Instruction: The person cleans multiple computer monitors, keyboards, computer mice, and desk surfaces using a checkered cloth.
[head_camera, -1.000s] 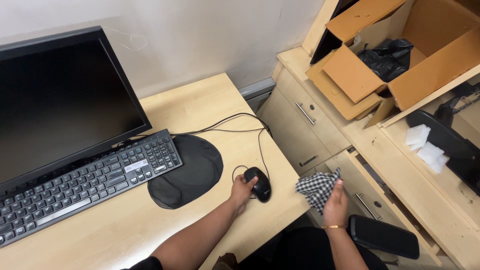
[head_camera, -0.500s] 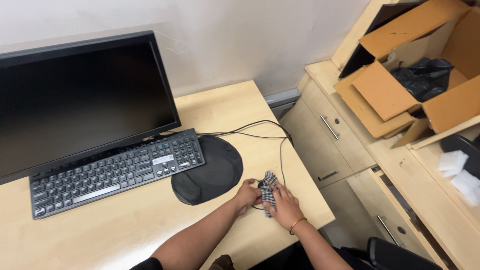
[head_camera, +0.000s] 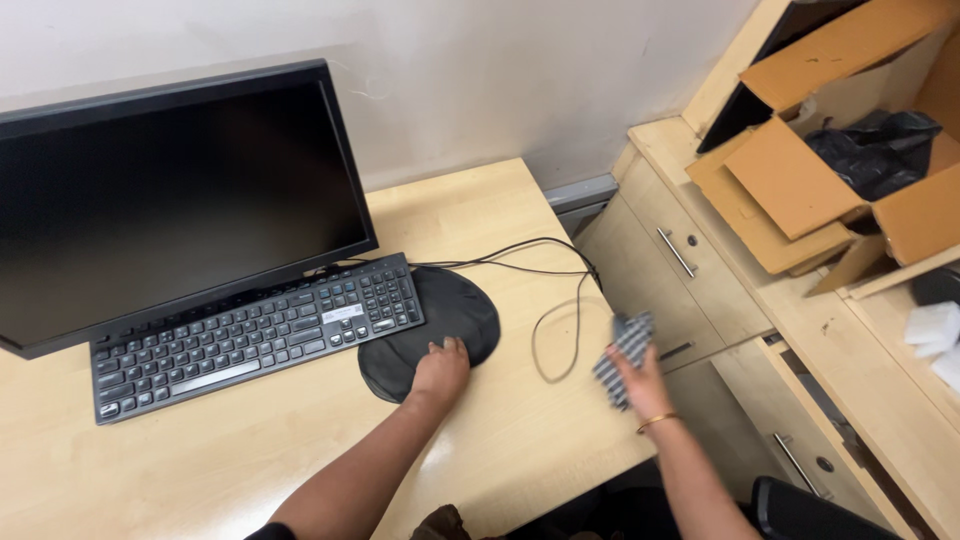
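Left hand (head_camera: 440, 368) rests on the black mouse pad (head_camera: 432, 318), fingers curled together; right hand (head_camera: 640, 375) fingers pinch a checked cloth (head_camera: 622, 352).

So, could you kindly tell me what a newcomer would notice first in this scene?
The big black flat monitor dominates the pale wooden desk, a black keyboard before it. The left hand rests on the round black mouse pad; the right hand grips a black-and-white checked cloth at the desk's right edge.

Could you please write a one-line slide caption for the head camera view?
Left hand rests on black mouse pad beside keyboard; right hand holds checked cloth at desk edge.
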